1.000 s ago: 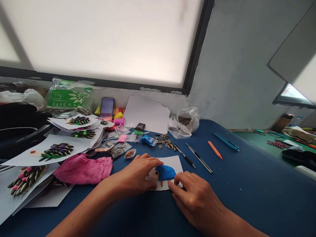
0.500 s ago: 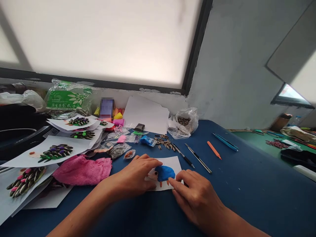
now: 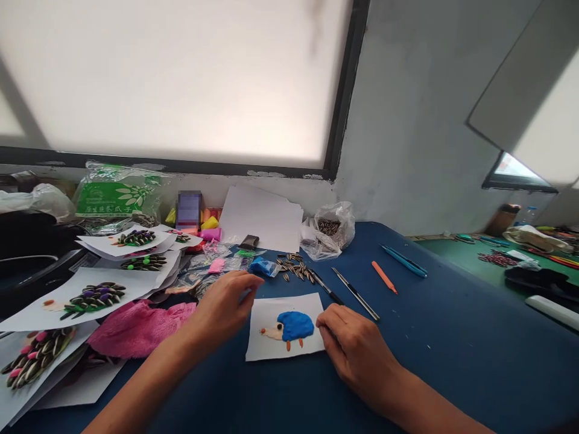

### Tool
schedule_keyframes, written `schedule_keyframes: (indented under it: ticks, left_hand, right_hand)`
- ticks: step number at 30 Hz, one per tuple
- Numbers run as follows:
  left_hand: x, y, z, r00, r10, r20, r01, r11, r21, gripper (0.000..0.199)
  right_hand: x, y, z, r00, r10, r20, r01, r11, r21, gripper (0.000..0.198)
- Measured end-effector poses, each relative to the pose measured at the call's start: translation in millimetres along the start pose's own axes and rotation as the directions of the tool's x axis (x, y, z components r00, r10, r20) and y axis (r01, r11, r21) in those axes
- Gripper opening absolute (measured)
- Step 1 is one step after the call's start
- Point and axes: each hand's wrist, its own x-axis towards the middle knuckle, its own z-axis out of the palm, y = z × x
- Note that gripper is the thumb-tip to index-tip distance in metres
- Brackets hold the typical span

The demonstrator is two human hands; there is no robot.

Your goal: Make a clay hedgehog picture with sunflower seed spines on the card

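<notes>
A small white sheet of paper (image 3: 262,349) lies on the blue table, bearing a clay hedgehog (image 3: 297,326) with a blue body, pale face, dark eye and two orange feet. At the sheet's right edge, my right hand (image 3: 357,337) has its fingers bent together on the paper. My left hand (image 3: 228,304) hovers just off the upper left corner, thumb and fingers a little apart, with nothing visible between them. A packet of blue clay (image 3: 265,267) and loose sunflower seeds (image 3: 296,268) lie beyond the sheet.
Finished hedgehog pictures (image 3: 97,295) and a pink cloth (image 3: 136,328) are at the left. Beyond the right hand lie a pen (image 3: 326,286), a craft knife (image 3: 356,293), an orange marker (image 3: 384,277) and blue tweezers (image 3: 404,260). A seed bag (image 3: 329,228) stands behind.
My left hand has come off the paper and moved up and left, uncovering the hedgehog's face. My right hand has shifted from beside the feet to the paper's right edge.
</notes>
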Motion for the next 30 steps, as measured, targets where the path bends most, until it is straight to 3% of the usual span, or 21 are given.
schedule_keyframes:
  ticks: [9,15,23,30]
  left_hand:
    - [-0.2,-12.2,2.2,0.998,-0.069,-0.009,0.069,0.995,0.071,0.037]
    - [-0.4,-18.5,4.1,0.994,-0.110,-0.010,0.110,0.989,0.101,0.036]
    - [-1.3,-3.2,6.1,0.997,-0.023,0.076,0.015,0.995,0.097,0.032]
    - [-2.7,-0.5,14.0,0.984,0.025,0.178,-0.044,0.994,0.104,0.033]
  right_hand:
    - [46.0,-7.6,-16.6,0.984,0.048,0.171,-0.028,0.993,-0.117,0.020]
    - [78.4,-9.9,-5.9,0.976,0.104,0.193,-0.074,0.985,-0.156,0.023]
    - [74.5,25.0,-0.7,0.944,0.305,0.128,-0.283,0.945,-0.165,0.026]
    - [72.0,36.2,-2.0,0.942,0.314,0.121,-0.299,0.946,-0.128,0.017]
